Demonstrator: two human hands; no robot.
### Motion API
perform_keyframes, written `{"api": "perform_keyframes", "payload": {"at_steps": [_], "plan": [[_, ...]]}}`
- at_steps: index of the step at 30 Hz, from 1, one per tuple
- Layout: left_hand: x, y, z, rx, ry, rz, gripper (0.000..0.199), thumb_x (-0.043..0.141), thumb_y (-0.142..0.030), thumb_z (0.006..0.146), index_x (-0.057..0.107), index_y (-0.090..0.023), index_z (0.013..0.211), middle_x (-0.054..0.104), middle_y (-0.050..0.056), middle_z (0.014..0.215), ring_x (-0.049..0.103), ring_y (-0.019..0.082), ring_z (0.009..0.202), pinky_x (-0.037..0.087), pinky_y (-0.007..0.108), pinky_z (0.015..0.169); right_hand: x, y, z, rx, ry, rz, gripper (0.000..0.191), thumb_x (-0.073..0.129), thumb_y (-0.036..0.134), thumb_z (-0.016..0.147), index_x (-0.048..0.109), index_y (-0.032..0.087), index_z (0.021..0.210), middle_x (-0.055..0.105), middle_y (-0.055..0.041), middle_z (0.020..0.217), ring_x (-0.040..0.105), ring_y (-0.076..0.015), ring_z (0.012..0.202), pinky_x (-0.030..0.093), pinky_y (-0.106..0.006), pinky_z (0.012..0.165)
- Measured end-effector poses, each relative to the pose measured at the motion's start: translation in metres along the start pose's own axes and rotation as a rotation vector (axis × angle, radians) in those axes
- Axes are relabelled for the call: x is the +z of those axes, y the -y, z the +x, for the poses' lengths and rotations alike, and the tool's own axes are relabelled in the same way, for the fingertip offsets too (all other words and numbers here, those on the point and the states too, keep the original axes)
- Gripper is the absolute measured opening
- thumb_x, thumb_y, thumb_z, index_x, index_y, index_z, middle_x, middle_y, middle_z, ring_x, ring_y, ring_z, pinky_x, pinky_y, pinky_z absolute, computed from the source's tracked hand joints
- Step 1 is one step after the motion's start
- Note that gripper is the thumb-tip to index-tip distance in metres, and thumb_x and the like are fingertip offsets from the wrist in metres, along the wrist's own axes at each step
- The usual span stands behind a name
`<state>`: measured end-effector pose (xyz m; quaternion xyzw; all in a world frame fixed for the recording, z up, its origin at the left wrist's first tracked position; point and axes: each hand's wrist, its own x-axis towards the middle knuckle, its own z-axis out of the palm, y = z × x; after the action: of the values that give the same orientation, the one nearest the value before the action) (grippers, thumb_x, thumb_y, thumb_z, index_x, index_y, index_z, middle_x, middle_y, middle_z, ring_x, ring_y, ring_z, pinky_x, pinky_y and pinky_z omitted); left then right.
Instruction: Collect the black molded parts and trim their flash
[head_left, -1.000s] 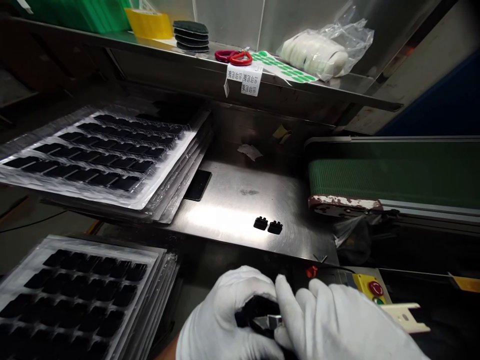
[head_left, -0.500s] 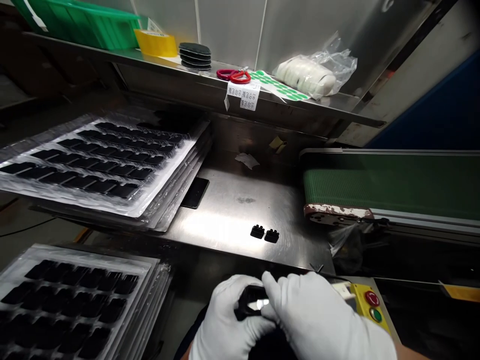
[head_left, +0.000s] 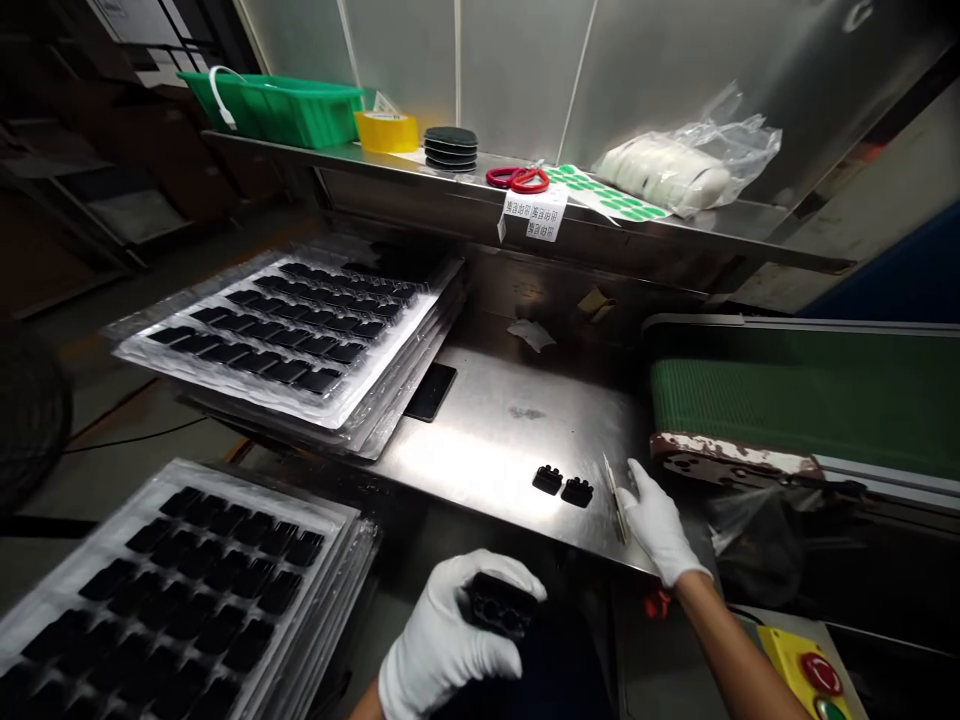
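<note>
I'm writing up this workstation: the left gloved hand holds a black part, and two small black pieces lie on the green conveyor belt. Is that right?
Not quite: the two small black pieces lie on the metal table, not on the green conveyor belt, as the head view shows. The left gloved hand does hold a black part.
</note>
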<state>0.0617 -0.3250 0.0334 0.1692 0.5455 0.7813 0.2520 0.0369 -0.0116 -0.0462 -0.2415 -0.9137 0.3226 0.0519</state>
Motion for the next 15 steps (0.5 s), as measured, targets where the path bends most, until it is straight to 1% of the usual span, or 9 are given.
{"api": "perform_keyframes", "payload": {"at_steps": [2, 4, 5, 6, 7, 8, 10, 12, 15], "plan": [[0.006, -0.002, 0.006, -0.018, -0.001, -0.008, 0.049, 0.093, -0.045, 0.054, 0.074, -0.02, 0.092, 0.072, 0.008, 0.097, 0.063, 0.029, 0.096, 0.045, 0.038, 0.089, -0.004, 0.016, -0.033, -0.17, -0.066, 0.089, 0.053, 0.047, 0.029, 0.092, 0.039, 0.022, 0.144, 0.049, -0.01, 0.147, 0.049, -0.0243, 0.133, 0.038, -0.047, 0.116], [0.013, -0.005, 0.015, -0.113, 0.012, 0.024, 0.046, 0.089, -0.046, 0.062, 0.073, -0.018, 0.095, 0.071, 0.007, 0.094, 0.062, 0.026, 0.091, 0.045, 0.034, 0.085, -0.012, 0.035, -0.069, -0.453, -0.121, 0.129, 0.049, 0.05, 0.026, 0.092, 0.043, 0.03, 0.141, 0.055, -0.003, 0.14, 0.052, -0.0165, 0.129, 0.042, -0.037, 0.114], [0.018, -0.005, 0.02, -0.191, 0.0, 0.014, 0.042, 0.085, -0.045, 0.068, 0.073, -0.017, 0.096, 0.071, 0.007, 0.095, 0.062, 0.024, 0.091, 0.046, 0.033, 0.085, -0.016, 0.043, -0.084, -0.672, -0.17, 0.106, 0.05, 0.051, 0.021, 0.091, 0.044, 0.029, 0.14, 0.057, -0.0055, 0.137, 0.053, -0.0167, 0.127, 0.048, -0.036, 0.108], [0.023, -0.005, 0.026, -0.282, -0.026, -0.029, 0.037, 0.08, -0.043, 0.075, 0.072, -0.017, 0.098, 0.071, 0.007, 0.096, 0.062, 0.023, 0.093, 0.046, 0.032, 0.087, -0.02, 0.05, -0.096, -0.825, -0.209, 0.079, 0.05, 0.051, 0.017, 0.091, 0.046, 0.028, 0.139, 0.058, -0.0077, 0.134, 0.053, -0.0176, 0.126, 0.051, -0.035, 0.103], [0.029, -0.004, 0.032, -0.377, -0.054, -0.097, 0.032, 0.076, -0.041, 0.08, 0.072, -0.017, 0.1, 0.071, 0.007, 0.099, 0.061, 0.023, 0.097, 0.045, 0.032, 0.091, -0.024, 0.055, -0.105, -0.932, -0.231, 0.05, 0.048, 0.05, 0.015, 0.091, 0.048, 0.027, 0.138, 0.059, -0.0098, 0.13, 0.054, -0.0186, 0.123, 0.054, -0.035, 0.096], [0.036, -0.002, 0.039, -0.466, -0.082, -0.177, 0.028, 0.071, -0.041, 0.084, 0.071, -0.018, 0.101, 0.07, 0.006, 0.103, 0.061, 0.024, 0.101, 0.045, 0.033, 0.096, -0.028, 0.058, -0.11, -0.975, -0.236, 0.023, 0.044, 0.048, 0.014, 0.092, 0.051, 0.025, 0.135, 0.061, -0.011, 0.127, 0.055, -0.0195, 0.12, 0.056, -0.036, 0.091], [0.052, 0.003, 0.052, -0.628, -0.082, -0.314, 0.031, 0.062, -0.045, 0.088, 0.071, -0.019, 0.103, 0.07, 0.008, 0.107, 0.061, 0.026, 0.108, 0.046, 0.037, 0.1, -0.034, 0.056, -0.113, -0.912, -0.199, 0.011, 0.037, 0.045, 0.014, 0.094, 0.056, 0.024, 0.128, 0.066, -0.0094, 0.119, 0.059, -0.0196, 0.111, 0.058, -0.037, 0.085], [0.068, 0.007, 0.065, -0.776, -0.015, -0.391, 0.037, 0.055, -0.049, 0.09, 0.07, -0.017, 0.102, 0.07, 0.011, 0.105, 0.062, 0.029, 0.107, 0.049, 0.043, 0.097, -0.038, 0.045, -0.112, -0.823, -0.148, 0.046, 0.037, 0.045, 0.013, 0.093, 0.057, 0.025, 0.126, 0.069, -0.0069, 0.114, 0.062, -0.0197, 0.103, 0.058, -0.038, 0.081], [0.093, 0.01, 0.084, -0.951, 0.081, -0.415, 0.039, 0.055, -0.049, 0.09, 0.069, -0.014, 0.101, 0.071, 0.012, 0.104, 0.063, 0.03, 0.108, 0.05, 0.044, 0.096, -0.045, 0.029, -0.116, -0.703, -0.141, 0.165, 0.049, 0.043, 0.008, 0.087, 0.051, 0.025, 0.133, 0.071, -0.0055, 0.11, 0.063, -0.0208, 0.094, 0.057, -0.04, 0.076]]}}
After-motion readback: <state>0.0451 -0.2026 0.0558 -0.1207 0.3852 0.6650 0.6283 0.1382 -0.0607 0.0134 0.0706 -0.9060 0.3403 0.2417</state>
